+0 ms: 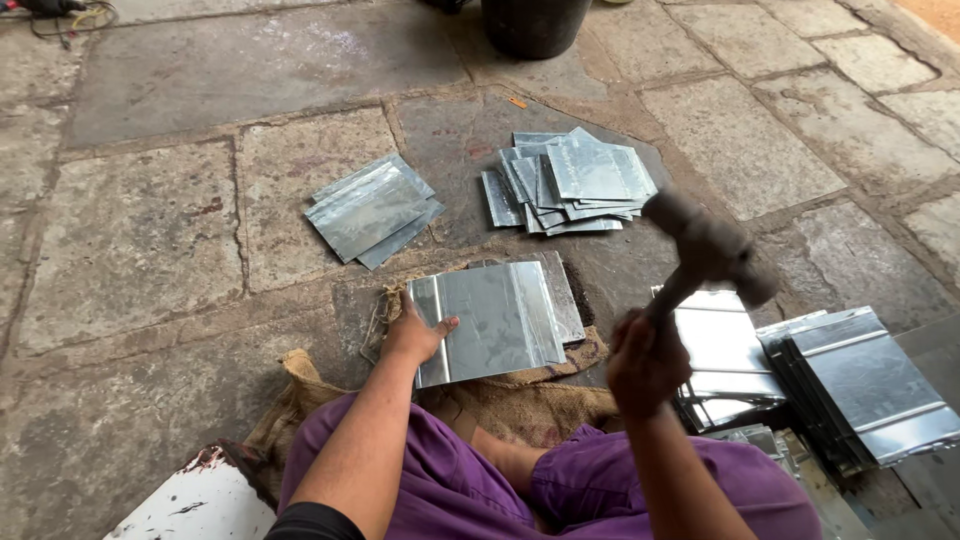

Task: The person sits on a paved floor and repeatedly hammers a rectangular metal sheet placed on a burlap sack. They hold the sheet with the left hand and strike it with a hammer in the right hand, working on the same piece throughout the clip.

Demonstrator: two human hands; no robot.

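Sheet metal lies in four groups on the stone floor (160, 230), and one more piece is being worked at the centre of the frame. That single folded metal sheet (490, 320) rests flat on a metal block (565, 300), which sits on burlap sacking (520, 405). The left hand (415, 335) presses on the sheet's left edge, fingers spread flat and thumb lying on top, gripping nothing. The right hand (645, 365), at lower right of centre, is closed tight around the handle of one hammer (705, 250), whose blurred head is raised above and to the right of the sheet, well clear of it.

Above left of centre lies a small stack of sheets (372, 210), about three or four, fanned slightly. Above right of centre is a looser heap of sheets (575, 185), too overlapped to count exactly. At the right edge, a shiny pile (725, 350) sits just behind the right hand, and beside it a tilted dark-edged bundle (865, 385) of many sheets.

One dark bucket (535, 25) stands at the top centre. The person sits cross-legged in purple trousers (450, 480), with a white board (195, 505) at lower left.
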